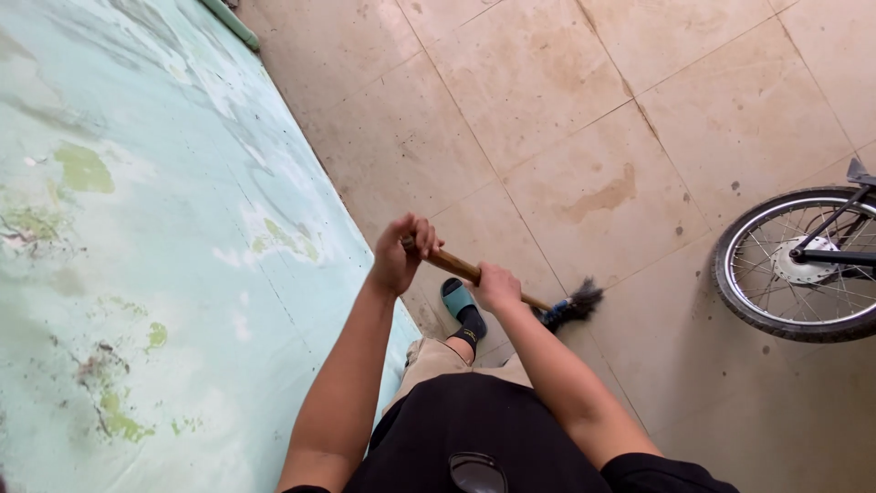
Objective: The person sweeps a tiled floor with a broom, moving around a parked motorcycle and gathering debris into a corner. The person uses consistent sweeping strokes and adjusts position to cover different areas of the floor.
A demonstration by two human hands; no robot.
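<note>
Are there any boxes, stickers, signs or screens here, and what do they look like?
None in view: no package, label, sign or screen.
What shows instead: a brown wooden broom handle in both hands, left hand at its top, right hand lower, over a stained beige tiled floor, beside a pale green wall and a spoked wheel.

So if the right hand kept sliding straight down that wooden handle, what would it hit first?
The right hand grips the wooden handle, pointing down toward the floor. Going on that way it would first meet the dark broom head, then the stained tile floor. The wheel looks well off that line.
</note>
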